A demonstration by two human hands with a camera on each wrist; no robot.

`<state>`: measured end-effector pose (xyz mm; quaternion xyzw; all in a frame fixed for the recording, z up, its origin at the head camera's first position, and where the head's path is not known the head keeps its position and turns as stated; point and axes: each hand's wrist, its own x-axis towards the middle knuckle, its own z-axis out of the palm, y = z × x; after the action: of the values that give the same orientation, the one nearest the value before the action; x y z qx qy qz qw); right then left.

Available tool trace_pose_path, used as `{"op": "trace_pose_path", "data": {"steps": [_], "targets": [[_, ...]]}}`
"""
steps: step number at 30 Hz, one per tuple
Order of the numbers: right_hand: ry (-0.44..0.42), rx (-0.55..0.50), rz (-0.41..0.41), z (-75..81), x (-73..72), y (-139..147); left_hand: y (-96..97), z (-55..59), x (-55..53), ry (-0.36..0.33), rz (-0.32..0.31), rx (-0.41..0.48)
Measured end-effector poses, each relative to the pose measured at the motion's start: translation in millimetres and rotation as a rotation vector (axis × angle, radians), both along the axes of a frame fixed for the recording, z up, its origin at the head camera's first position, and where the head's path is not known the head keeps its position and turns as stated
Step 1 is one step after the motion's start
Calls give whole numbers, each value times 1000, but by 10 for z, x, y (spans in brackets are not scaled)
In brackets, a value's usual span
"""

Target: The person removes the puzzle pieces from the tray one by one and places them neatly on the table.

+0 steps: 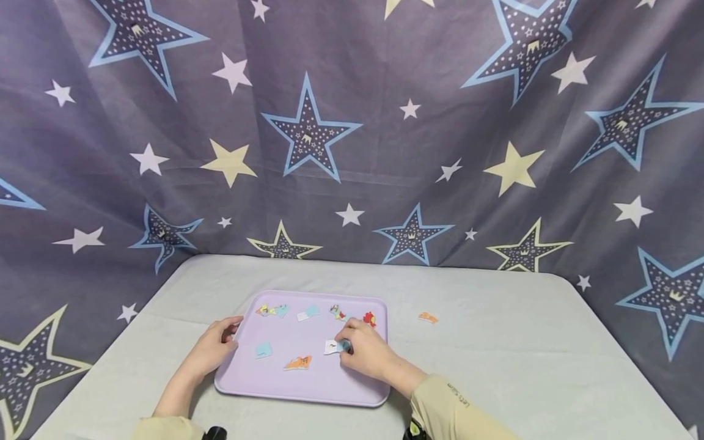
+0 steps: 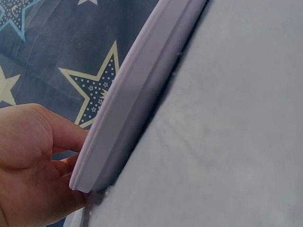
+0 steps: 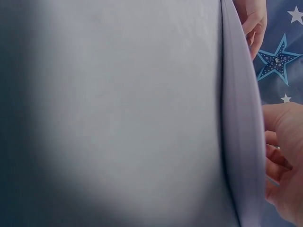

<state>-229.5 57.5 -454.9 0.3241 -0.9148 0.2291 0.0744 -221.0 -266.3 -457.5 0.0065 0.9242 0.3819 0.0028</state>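
A lilac tray (image 1: 308,395) holds several small puzzle pieces. My right hand (image 1: 368,350) pinches a blue puzzle piece (image 1: 344,346) low over the tray's right half, fingertips partly covering it. Right beside that lies a white piece (image 1: 331,347) with a dark mark. My left hand (image 1: 210,348) is at the tray's left rim, fingers loosely bent. In the left wrist view its thumb meets the outer rim (image 2: 118,109), and the other fingertips are hidden behind it. The right wrist view shows my right hand (image 3: 289,156) beyond the tray's side wall, the piece hidden.
On the tray are an orange piece (image 1: 298,363), a light blue piece (image 1: 264,350), a yellow-and-blue pair (image 1: 273,310), a white-and-blue pair (image 1: 308,313), a multicoloured piece (image 1: 338,312) and a red piece (image 1: 370,318). Another orange piece (image 1: 428,317) lies on the table (image 1: 495,366). Behind hangs a star-patterned curtain (image 1: 374,183).
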Motion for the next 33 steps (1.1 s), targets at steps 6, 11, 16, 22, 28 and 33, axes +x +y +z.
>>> {"op": "trace_pose_path", "data": {"steps": [6,11,16,22,28,33], "targets": [[9,33,-7,13,16,42,-2,1,13,0,2,-12],[49,43,-17,43,4,100,-2,3,11,9,2,-18],[70,28,-30,68,-19,174,1,-6,9,30,2,-10],[99,5,-49,107,-25,273,-5,-22,35,44,5,-10],[126,-9,-94,201,-59,408,-8,-14,29,21,-8,-1],[115,-15,-126,257,-104,544,-6,-6,17,26,-8,5]]}}
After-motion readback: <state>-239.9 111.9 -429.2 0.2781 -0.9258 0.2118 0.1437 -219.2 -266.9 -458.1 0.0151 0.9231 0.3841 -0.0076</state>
